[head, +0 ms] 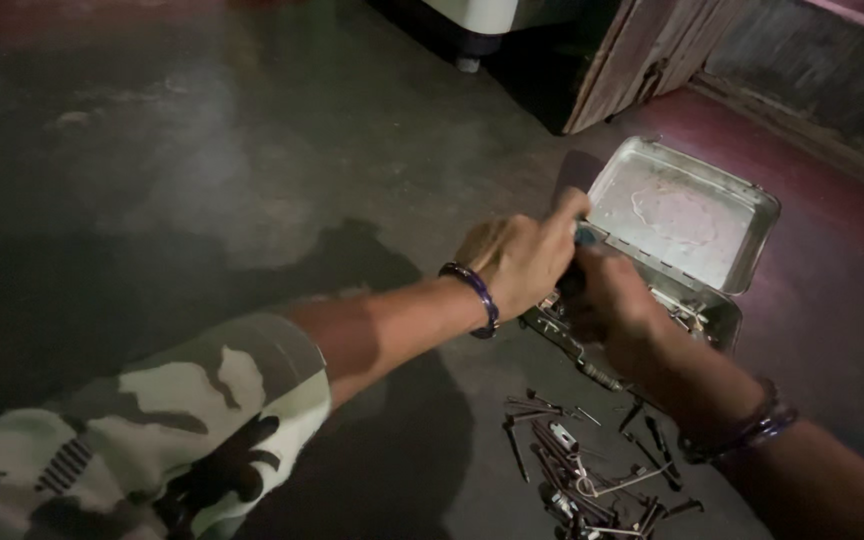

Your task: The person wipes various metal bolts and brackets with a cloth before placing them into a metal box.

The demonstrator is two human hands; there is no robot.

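**Both hands at an open metal tin on the floor**

I see my left hand (522,262) and right hand (612,305) meeting over the tin (687,215), fingers pinching a small dark object; blurred. Nails (582,470) lie nearby. Next I'd need a steady grip.
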